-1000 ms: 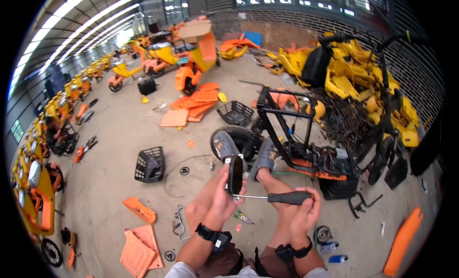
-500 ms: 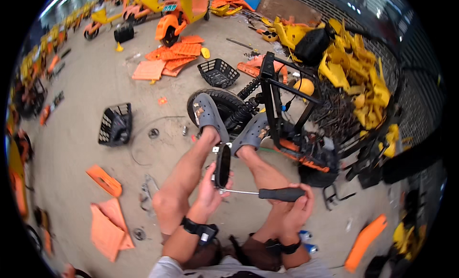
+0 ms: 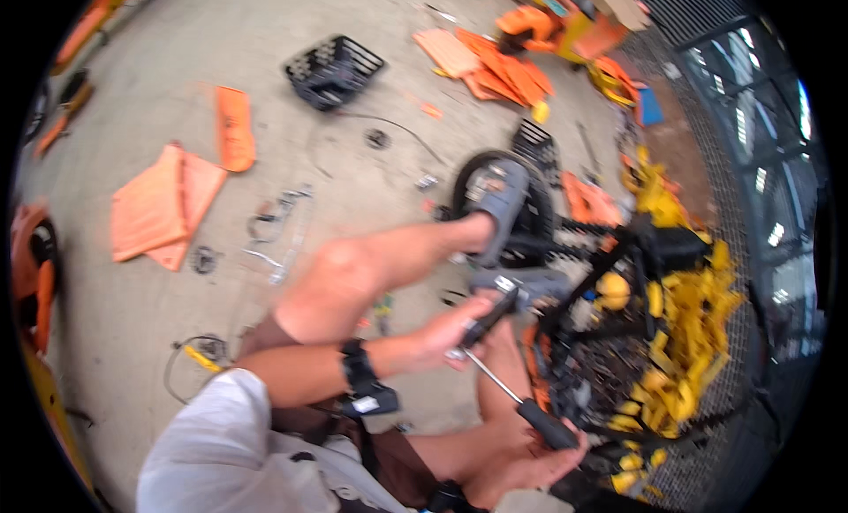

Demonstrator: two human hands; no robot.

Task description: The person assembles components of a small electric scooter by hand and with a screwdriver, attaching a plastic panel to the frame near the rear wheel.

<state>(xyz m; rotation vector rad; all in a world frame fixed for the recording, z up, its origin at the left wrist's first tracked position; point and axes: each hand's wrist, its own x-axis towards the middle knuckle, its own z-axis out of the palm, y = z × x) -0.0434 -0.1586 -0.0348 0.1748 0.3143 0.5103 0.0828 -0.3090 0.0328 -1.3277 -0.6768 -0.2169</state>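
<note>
My left hand (image 3: pixel 446 335) grips a small flat black part (image 3: pixel 491 315) in front of my bent knee. My right hand (image 3: pixel 517 464) is closed round the black handle of a screwdriver (image 3: pixel 546 423). Its metal shaft runs up and left, with the tip at the lower end of the black part, just under my left fingers. Both feet wear grey clogs (image 3: pixel 502 195). One presses on a black wheel (image 3: pixel 530 204) of a black bike frame (image 3: pixel 618 257) lying right in front of me.
A heap of yellow parts (image 3: pixel 685 336) and a wire fence lie to the right of the frame. Orange panels (image 3: pixel 163 204), a black basket (image 3: pixel 334 67), loose cable and small metal bits are scattered on the concrete floor (image 3: pixel 132 336).
The view has swung down and tilted, so the floor now fills the left. Both hands keep their hold; the screwdriver now slants up and left instead of lying level.
</note>
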